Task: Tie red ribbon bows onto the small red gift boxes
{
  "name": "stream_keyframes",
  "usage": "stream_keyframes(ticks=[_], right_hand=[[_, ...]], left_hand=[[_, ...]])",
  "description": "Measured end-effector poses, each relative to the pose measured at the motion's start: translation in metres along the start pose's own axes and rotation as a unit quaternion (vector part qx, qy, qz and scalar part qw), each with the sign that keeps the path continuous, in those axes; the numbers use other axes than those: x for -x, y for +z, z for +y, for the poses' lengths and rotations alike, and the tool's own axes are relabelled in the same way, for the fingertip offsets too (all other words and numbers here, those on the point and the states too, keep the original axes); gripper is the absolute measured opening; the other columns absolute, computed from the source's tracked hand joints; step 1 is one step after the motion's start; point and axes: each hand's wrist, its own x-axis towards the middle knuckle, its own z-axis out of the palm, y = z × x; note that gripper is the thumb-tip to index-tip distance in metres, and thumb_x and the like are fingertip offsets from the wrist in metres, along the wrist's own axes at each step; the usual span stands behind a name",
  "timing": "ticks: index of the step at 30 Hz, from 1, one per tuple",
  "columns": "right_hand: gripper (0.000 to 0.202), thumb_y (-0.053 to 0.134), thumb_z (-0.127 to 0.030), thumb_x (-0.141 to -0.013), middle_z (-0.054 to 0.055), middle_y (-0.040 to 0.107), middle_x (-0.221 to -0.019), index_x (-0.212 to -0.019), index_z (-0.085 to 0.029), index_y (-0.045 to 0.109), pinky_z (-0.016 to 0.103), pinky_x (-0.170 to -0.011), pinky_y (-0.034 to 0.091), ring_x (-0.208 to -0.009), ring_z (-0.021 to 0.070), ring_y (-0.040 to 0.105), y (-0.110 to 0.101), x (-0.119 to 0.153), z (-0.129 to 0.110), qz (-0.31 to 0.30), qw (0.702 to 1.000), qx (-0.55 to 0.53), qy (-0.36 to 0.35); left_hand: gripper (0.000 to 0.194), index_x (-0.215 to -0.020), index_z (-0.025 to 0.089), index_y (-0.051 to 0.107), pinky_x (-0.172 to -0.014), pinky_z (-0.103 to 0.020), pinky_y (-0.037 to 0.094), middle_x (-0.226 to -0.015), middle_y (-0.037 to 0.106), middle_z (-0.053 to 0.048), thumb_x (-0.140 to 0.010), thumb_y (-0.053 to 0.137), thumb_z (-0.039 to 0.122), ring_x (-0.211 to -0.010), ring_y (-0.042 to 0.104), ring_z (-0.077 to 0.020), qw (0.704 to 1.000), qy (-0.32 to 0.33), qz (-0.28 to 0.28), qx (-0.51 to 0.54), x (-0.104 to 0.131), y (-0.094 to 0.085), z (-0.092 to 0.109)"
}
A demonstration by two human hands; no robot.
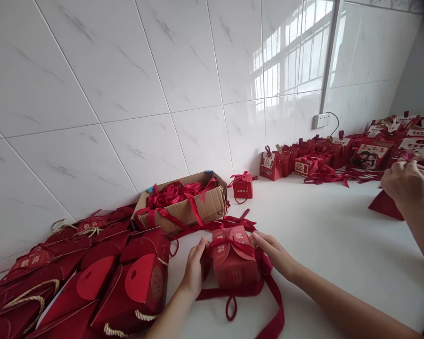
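A small red gift box (235,268) with rounded top flaps and pale lettering stands on the white table in front of me. A red satin ribbon (276,301) runs across its top and trails to the right and towards me. My left hand (193,269) is closed on the ribbon at the box's left side, its thumb up by the top edge. On the right, my right hand (273,254) pinches the ribbon near the upper corner. A thin dark red loop (231,308) lies in front of the box.
Behind the box, a cardboard box (183,212) holds tangled red ribbons. Red cartons with rope handles (137,278) crowd the left. One small tied box (242,186) stands near the wall. At far right, another person's hands (410,183) work over a red box, before many red boxes.
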Motion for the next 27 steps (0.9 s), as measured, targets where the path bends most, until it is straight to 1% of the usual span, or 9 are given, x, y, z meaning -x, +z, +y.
stream_keyframes(ticks=[2, 4, 7, 10, 14, 17, 20, 24, 27], right_hand=[[0.047, 0.042, -0.057, -0.087, -0.002, 0.037, -0.067, -0.061, -0.019, 0.035, 0.026, -0.062, 0.034, -0.064, 0.0116, 0.036, -0.001, 0.002, -0.004, -0.039, 0.999, -0.035, 0.015], [0.045, 0.056, -0.055, -0.08, -0.003, 0.038, -0.067, -0.061, -0.018, 0.037, 0.024, -0.058, 0.032, -0.062, 0.0104, 0.036, -0.001, 0.006, -0.006, -0.068, 0.995, -0.059, 0.032], [0.042, 0.067, -0.049, -0.073, -0.002, 0.043, -0.071, -0.061, -0.017, 0.042, 0.023, -0.057, 0.033, -0.064, 0.0099, 0.04, -0.002, 0.01, -0.009, -0.091, 0.991, -0.09, 0.049], [0.04, 0.068, -0.046, -0.074, -0.002, 0.044, -0.071, -0.061, -0.016, 0.044, 0.023, -0.06, 0.035, -0.065, 0.0099, 0.041, -0.003, 0.013, -0.01, -0.097, 0.986, -0.117, 0.062], [0.04, 0.067, -0.042, -0.077, -0.003, 0.044, -0.066, -0.06, -0.016, 0.04, 0.021, -0.056, 0.031, -0.061, 0.0083, 0.037, -0.003, 0.015, -0.008, -0.094, 0.98, -0.146, 0.094], [0.044, 0.068, -0.038, -0.077, -0.002, 0.043, -0.064, -0.056, -0.016, 0.037, 0.022, -0.056, 0.03, -0.06, 0.0079, 0.037, -0.003, 0.015, -0.006, -0.108, 0.974, -0.166, 0.108], [0.044, 0.07, -0.037, -0.075, -0.001, 0.045, -0.067, -0.054, -0.016, 0.037, 0.022, -0.056, 0.031, -0.061, 0.0084, 0.039, -0.005, 0.013, -0.003, -0.12, 0.968, -0.187, 0.117], [0.042, 0.071, -0.034, -0.074, -0.003, 0.043, -0.06, -0.053, -0.016, 0.04, 0.02, -0.05, 0.027, -0.054, 0.006, 0.036, -0.012, 0.01, -0.001, -0.134, 0.959, -0.21, 0.134], [0.041, 0.071, -0.033, -0.074, -0.005, 0.041, -0.056, -0.053, -0.015, 0.041, 0.02, -0.049, 0.024, -0.051, 0.0051, 0.034, -0.018, 0.008, 0.001, -0.16, 0.957, -0.2, 0.135]], left_hand=[[0.037, -0.073, 0.014, 0.064, -0.061, -0.024, 0.042, -0.065, 0.062, -0.002, -0.075, 0.064, 0.051, -0.062, 0.055, -0.0141, 1.0, 0.003, -0.023, 0.0, 0.002, 0.002, 0.001], [0.03, -0.073, 0.014, 0.065, -0.061, -0.023, 0.042, -0.067, 0.063, -0.002, -0.074, 0.068, 0.043, -0.063, 0.055, -0.0129, 0.999, 0.011, -0.04, -0.012, 0.005, 0.003, 0.0], [0.023, -0.077, 0.014, 0.066, -0.063, -0.022, 0.043, -0.072, 0.065, -0.001, -0.07, 0.073, 0.035, -0.066, 0.056, -0.0128, 0.999, 0.012, -0.034, -0.019, 0.01, 0.007, -0.002], [0.021, -0.082, 0.015, 0.067, -0.064, -0.022, 0.043, -0.073, 0.064, -0.001, -0.07, 0.074, 0.032, -0.069, 0.056, -0.0136, 0.999, 0.005, -0.028, -0.02, 0.014, 0.012, -0.003], [0.018, -0.075, 0.015, 0.066, -0.06, -0.021, 0.04, -0.073, 0.063, -0.001, -0.068, 0.075, 0.03, -0.065, 0.053, -0.0124, 0.999, 0.019, -0.025, -0.025, 0.018, 0.015, -0.005], [0.021, -0.073, 0.015, 0.066, -0.06, -0.023, 0.039, -0.07, 0.062, -0.002, -0.069, 0.074, 0.033, -0.063, 0.053, -0.0133, 0.999, 0.009, -0.053, 0.004, 0.018, 0.013, -0.008], [0.028, -0.067, 0.013, 0.063, -0.058, -0.023, 0.038, -0.063, 0.059, -0.001, -0.076, 0.067, 0.04, -0.058, 0.051, -0.0123, 0.994, -0.015, -0.09, 0.058, 0.016, 0.01, -0.012], [0.029, -0.061, 0.012, 0.06, -0.056, -0.023, 0.036, -0.059, 0.056, -0.001, -0.078, 0.066, 0.035, -0.054, 0.047, -0.0107, 0.988, -0.056, -0.102, 0.105, 0.011, 0.006, -0.015], [0.028, -0.058, 0.012, 0.059, -0.058, -0.024, 0.037, -0.061, 0.055, -0.001, -0.077, 0.067, 0.031, -0.057, 0.049, -0.0114, 0.984, -0.07, -0.109, 0.124, 0.009, 0.005, -0.015]])
